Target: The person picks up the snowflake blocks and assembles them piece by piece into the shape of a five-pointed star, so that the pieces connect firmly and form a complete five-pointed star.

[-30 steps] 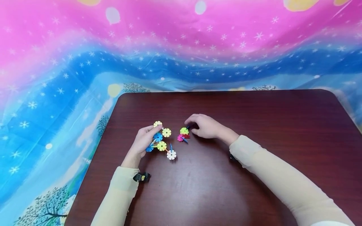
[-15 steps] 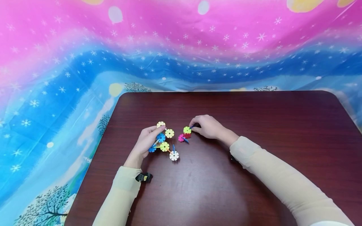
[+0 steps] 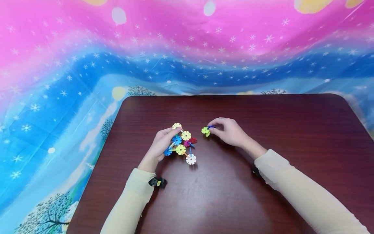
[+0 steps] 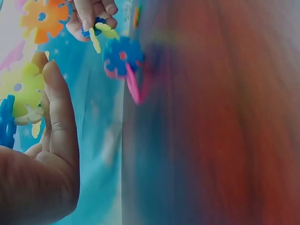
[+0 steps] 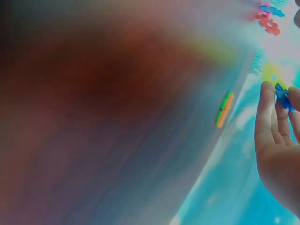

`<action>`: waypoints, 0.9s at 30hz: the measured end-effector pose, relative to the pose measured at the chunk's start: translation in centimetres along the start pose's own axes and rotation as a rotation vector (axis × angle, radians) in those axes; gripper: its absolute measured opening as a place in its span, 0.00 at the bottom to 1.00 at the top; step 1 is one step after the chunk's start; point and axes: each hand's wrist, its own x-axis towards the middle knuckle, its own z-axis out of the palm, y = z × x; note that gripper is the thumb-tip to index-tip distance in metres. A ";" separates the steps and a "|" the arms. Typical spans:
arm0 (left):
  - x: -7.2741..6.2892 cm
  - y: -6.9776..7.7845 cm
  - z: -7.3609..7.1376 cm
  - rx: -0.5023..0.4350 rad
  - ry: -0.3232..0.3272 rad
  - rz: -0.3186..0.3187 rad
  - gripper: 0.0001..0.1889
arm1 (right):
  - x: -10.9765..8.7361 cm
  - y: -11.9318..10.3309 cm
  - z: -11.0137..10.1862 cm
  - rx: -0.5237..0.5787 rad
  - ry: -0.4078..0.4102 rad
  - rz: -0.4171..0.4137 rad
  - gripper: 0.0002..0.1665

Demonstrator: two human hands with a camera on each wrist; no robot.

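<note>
My left hand [image 3: 160,143] grips a chain of interlocked snowflake discs: cream, yellow, blue and white [image 3: 191,159] ones, with an orange disc [image 4: 44,21] showing in the left wrist view. My right hand [image 3: 230,131] pinches a blue disc [image 5: 283,97] between thumb and fingers. Yellow-green discs [image 3: 205,130] are joined to that blue one. Between the hands, a cluster with a red disc [image 3: 192,140], pink and blue discs lies close beside the left hand's chain; whether they touch I cannot tell.
The dark wooden table [image 3: 233,188] has rounded far corners. A pink and blue patterned cloth [image 3: 187,48] hangs behind it. In the right wrist view, a small green and orange item [image 5: 224,110] sits near the table's edge.
My right hand has taken hold of the blue disc and moved right, drawing the yellow-green discs away from the red and pink cluster. My left hand has shifted right with its chain.
</note>
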 end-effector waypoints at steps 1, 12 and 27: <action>0.1 0.1 0.4 -0.003 -0.011 0.003 0.18 | -0.5 -0.1 -0.3 0.028 0.011 0.011 0.09; 0.4 1.4 4.9 -0.037 -0.185 0.014 0.28 | -4.6 -0.4 -4.0 0.259 0.086 0.083 0.12; 0.5 1.9 10.1 -0.078 -0.231 0.105 0.20 | -7.5 -0.9 -5.5 0.502 0.170 0.202 0.18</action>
